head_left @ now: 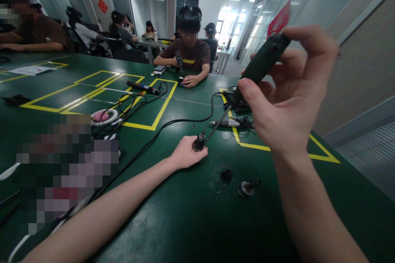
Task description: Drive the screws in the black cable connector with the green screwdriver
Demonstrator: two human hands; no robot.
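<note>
Remotely, my left hand (188,153) clasps a fitting (200,143) | right hand (294,94) pinches screwdriver (262,63) | cap (226,176), spindle (246,189) lie apart; what remains, I can't tell

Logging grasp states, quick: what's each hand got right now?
Left hand: closed around a small black part.
Right hand: holding a screwdriver, fingers around its handle.

Hands (290,94) hold a screwdriver (262,65) and, seemingly, a spindle (199,143).
</note>
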